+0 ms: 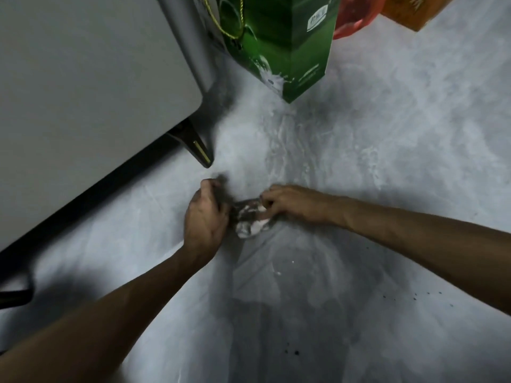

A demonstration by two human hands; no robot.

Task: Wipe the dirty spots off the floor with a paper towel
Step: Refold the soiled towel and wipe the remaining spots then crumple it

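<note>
A crumpled, dirt-stained paper towel (251, 219) lies on the pale grey floor (359, 150) at mid-frame. My right hand (290, 203) pinches its right side with curled fingers. My left hand (206, 217) sits just left of the towel with curled fingers, gripping a dark soiled bit; whether that bit belongs to the towel is unclear. Small dark spots (293, 351) dot the floor near the bottom, and more dark spots (414, 297) lie under my right forearm. Wet streaks (290, 139) cross the floor above my hands.
A grey cabinet (83, 92) on a dark tapered leg (197, 147) fills the left. Behind stand a green gift box (284, 45) with a gold cord, a red bag (356, 15) and an orange box (414, 9). A dark object (13, 297) sits at the left edge.
</note>
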